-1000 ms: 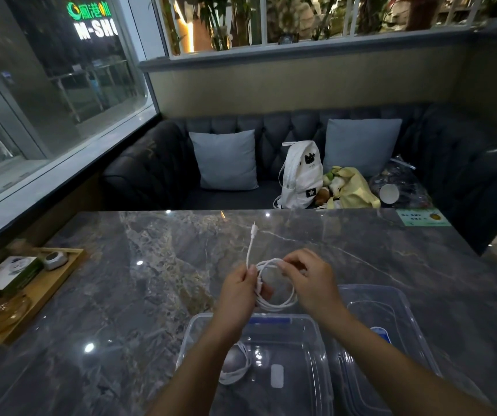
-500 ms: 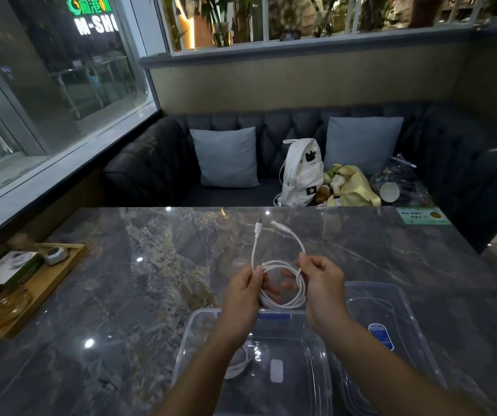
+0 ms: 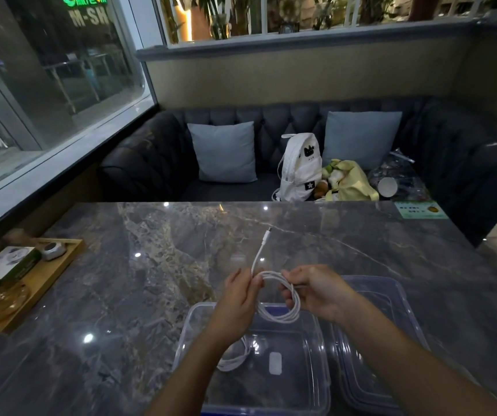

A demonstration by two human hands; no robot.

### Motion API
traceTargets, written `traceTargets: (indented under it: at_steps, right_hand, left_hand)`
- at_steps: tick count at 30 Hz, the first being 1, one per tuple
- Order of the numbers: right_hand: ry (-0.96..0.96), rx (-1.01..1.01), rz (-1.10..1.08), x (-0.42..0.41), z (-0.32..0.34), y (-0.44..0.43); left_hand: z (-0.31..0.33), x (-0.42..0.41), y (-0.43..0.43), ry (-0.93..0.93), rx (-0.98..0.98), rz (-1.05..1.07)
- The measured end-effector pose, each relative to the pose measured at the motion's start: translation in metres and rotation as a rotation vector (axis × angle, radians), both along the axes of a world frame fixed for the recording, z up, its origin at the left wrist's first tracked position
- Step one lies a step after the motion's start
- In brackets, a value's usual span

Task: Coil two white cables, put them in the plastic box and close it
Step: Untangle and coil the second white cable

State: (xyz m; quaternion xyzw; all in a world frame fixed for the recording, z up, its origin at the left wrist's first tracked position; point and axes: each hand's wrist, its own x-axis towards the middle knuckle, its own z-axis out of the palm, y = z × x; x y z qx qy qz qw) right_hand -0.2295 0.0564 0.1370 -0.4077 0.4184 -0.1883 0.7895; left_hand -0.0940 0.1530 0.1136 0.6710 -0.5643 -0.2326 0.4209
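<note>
Showing the thin white flexible cable (image 3: pixel 283 300), which was gathered into a loose coil of several turns and held in the air between both hands, over the far edge of the clear rectangular plastic box (image 3: pixel 321 349). The left hand (image 3: pixel 238 298) pinched the coil's upper left arc between thumb and curled fingers. The right hand (image 3: pixel 316 291) gripped the upper right arc, fingers curled round the strands. The coil hung roughly upright, its lower arc drooping toward the open box, so the box lay below both hands and toward the person. The left hand was judged the nearer to the box's middle. One free tail ran from the left pinch away from the person to a small straight white plug (image 3: pixel 268 229); whether the plug touched the table could not be told. A second coiled white cable (image 3: pixel 235 360) lay on the box floor at its left, partly hidden by the left forearm. The clear ribbed plastic lid (image 3: pixel 397 310) lay flat just beside the box on the right. Both rested on a glossy grey veined stone table (image 3: pixel 151 295), smooth and hard. A shallow wooden tray (image 3: pixel 46 280) sat at its left edge, well apart.
</note>
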Motion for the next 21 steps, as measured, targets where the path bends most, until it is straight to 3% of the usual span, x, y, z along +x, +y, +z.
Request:
traceTargets:
  at_steps: [4, 7, 9, 13, 18, 21]
  right_hand:
    - [-0.042, -0.123, -0.041, 0.005, -0.004, 0.006]
    - [0.012, -0.421, -0.087, 0.008, -0.005, 0.013]
    - [0.075, -0.596, -0.007, 0.008, -0.003, 0.015]
    - [0.206, -0.899, 0.0, 0.008, -0.005, 0.015]
    - [0.205, -0.876, 0.075, 0.012, -0.004, 0.017]
    - [0.317, -1.212, 0.115, 0.007, -0.008, 0.02]
  left_hand:
    - [-0.001, -0.002, -0.002, 0.169, -0.011, 0.098]
    - [0.0, -0.003, -0.005, 0.213, -0.046, 0.164]
    - [0.003, -0.001, -0.007, 0.261, -0.066, 0.178]
    - [0.006, 0.001, -0.007, 0.29, -0.022, 0.118]
    - [0.009, -0.002, -0.007, 0.408, 0.037, 0.07]
    - [0.011, 0.0, -0.004, 0.559, 0.094, 0.044]
